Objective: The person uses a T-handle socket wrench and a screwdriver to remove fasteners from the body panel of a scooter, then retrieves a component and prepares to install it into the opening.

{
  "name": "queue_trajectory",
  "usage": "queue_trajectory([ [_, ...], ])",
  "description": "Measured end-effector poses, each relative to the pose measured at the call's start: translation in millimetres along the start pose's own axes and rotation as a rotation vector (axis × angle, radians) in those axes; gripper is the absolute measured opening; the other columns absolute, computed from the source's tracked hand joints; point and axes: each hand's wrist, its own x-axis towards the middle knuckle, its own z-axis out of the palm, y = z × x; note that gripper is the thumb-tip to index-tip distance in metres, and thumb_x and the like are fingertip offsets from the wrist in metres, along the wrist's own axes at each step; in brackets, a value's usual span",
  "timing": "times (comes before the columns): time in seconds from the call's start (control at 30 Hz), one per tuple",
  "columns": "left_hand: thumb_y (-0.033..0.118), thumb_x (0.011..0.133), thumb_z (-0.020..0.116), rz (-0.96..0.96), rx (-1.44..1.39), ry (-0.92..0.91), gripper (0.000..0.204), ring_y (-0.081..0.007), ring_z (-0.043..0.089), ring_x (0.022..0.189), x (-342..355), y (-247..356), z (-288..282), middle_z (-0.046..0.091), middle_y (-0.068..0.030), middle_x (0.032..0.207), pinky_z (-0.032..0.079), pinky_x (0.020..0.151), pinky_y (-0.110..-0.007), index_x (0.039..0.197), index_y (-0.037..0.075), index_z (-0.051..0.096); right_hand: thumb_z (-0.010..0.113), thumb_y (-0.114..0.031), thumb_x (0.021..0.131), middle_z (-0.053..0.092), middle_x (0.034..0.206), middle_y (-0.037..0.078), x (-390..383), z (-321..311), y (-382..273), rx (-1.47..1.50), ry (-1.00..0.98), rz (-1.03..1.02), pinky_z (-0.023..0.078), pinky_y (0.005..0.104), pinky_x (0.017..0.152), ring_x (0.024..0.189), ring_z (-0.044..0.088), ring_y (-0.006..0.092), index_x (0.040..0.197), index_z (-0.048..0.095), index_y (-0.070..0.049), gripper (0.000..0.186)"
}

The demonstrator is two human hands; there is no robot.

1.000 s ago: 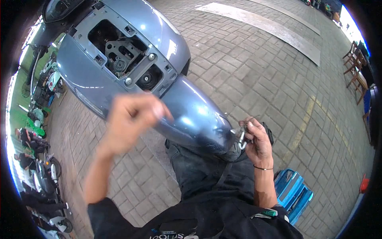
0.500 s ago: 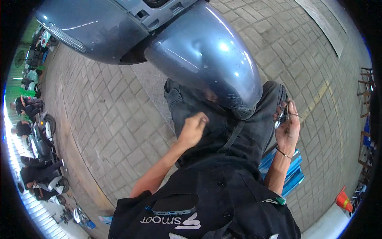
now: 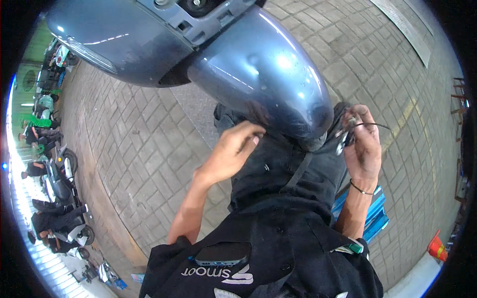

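Observation:
A glossy blue-grey scooter mudguard [image 3: 268, 74] juts toward me, its scuffed tip between my knees. Beside its left edge is my left hand [image 3: 231, 151], palm turned inward, fingers loosely bent and the thumb a little apart; nothing shows in it. Over my right knee my right hand [image 3: 365, 149] is closed around a small silvery metal part [image 3: 342, 145], blurred by motion. From those fingers a thin dark cable [image 3: 375, 124] sticks out to the right. Exactly what the metal part is cannot be made out. Larger body panels [image 3: 119, 37] of the scooter adjoin the mudguard.
Below my right forearm lies a blue ridged object [image 3: 370, 213] on the brick paving [image 3: 144, 139]. Parked scooters [image 3: 54, 171] and several people line the left side. An orange cone [image 3: 437, 247] stands at the right, and a pale metal strip [image 3: 405, 32] lies at the far right.
My left hand has moved up toward the mudguard and its fingers have loosened from a tighter curl. My right hand has risen slightly, still holding the metal part; the cable now shows more clearly.

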Motion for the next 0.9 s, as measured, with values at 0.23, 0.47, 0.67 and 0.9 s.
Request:
queue_trajectory([
  [0.23,0.014,0.099,0.074,0.345,-0.576,0.313,0.047,-0.0197,0.066,0.102,21.9,83.0,-29.1,0.060,-0.0129,0.125,0.056,0.085,-0.032,0.141,-0.001,0.060,0.080,-0.003,0.090,0.067,0.098,0.001,16.0,81.4,-7.0,-0.252,-0.242,-0.054,0.050,0.0252,0.082,0.089,0.062,0.0094,0.103,0.069,-0.001,0.018],
  [0.47,0.003,0.085,0.086,0.473,-0.250,0.629,0.029,-0.0190,0.066,0.094,29.7,111.4,-29.4,0.063,-0.0100,0.112,0.055,0.082,-0.031,0.111,0.000,0.074,0.082,-0.003,0.090,0.068,0.097,0.004,21.9,101.9,-17.2,-0.142,-0.139,-0.168,0.052,0.0254,0.080,0.091,0.063,0.0109,0.097,0.066,0.000,0.017],
  [0.67,0.012,0.083,0.088,0.461,0.016,0.753,0.019,-0.0179,0.061,0.102,33.9,118.0,-49.1,0.056,-0.0096,0.118,0.054,0.085,-0.033,0.095,0.002,0.076,0.079,-0.013,0.094,0.070,0.096,0.003,18.3,105.3,-18.6,-0.391,-0.095,-0.250,0.050,0.0255,0.077,0.085,0.063,0.0101,0.108,0.070,0.002,0.022],
  [0.9,0.020,0.087,0.086,0.501,0.054,0.653,0.021,-0.0180,0.058,0.103,32.7,126.5,-100.7,0.059,-0.0088,0.113,0.048,0.086,-0.031,0.095,0.003,0.075,0.079,-0.016,0.091,0.072,0.089,0.010,22.0,122.0,-31.4,-0.694,-0.256,-0.365,0.050,0.0305,0.074,0.080,0.065,0.0152,0.100,0.074,0.001,0.020],
])
